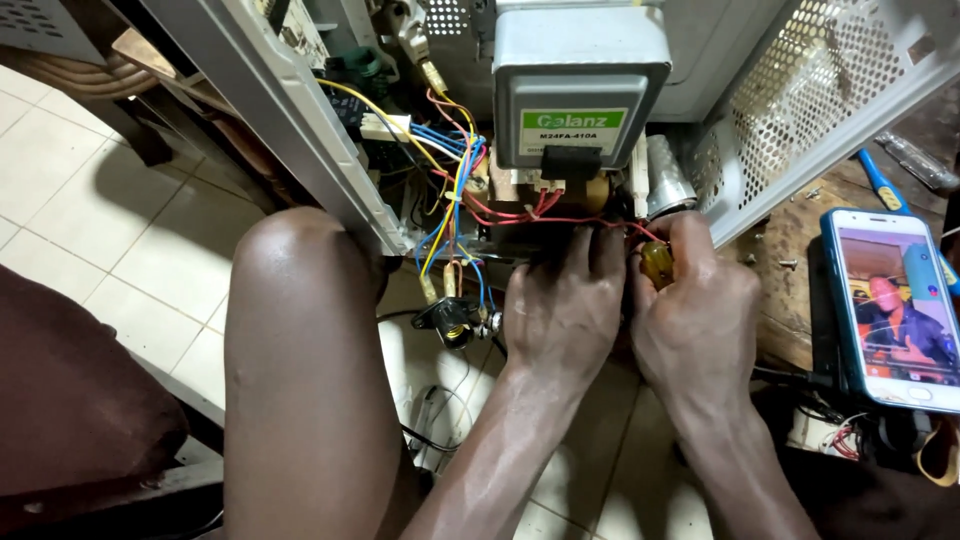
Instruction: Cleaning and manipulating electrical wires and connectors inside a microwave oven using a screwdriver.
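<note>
Head view: a translucent amber plastic screwdriver handle (657, 264) is gripped in the closed fingers of the right hand (697, 318), just below the boxy grey metal magnetron (580, 80) inside the opened appliance. The left hand (563, 308) is pressed against tangled red, blue and yellow wires (455, 180). Its fingertips are hidden in the dark recess, so their state cannot be told; the screwdriver's shaft is hidden too.

Pale tiled floor (110, 215) w/ dark grout lines spreads left of the hands & below them, lit evenly. Dark wooden furniture legs (135, 130) stand far upper left. Worn wooden bench (795, 270) sits just right of the hands, dim towards the edge.
</note>
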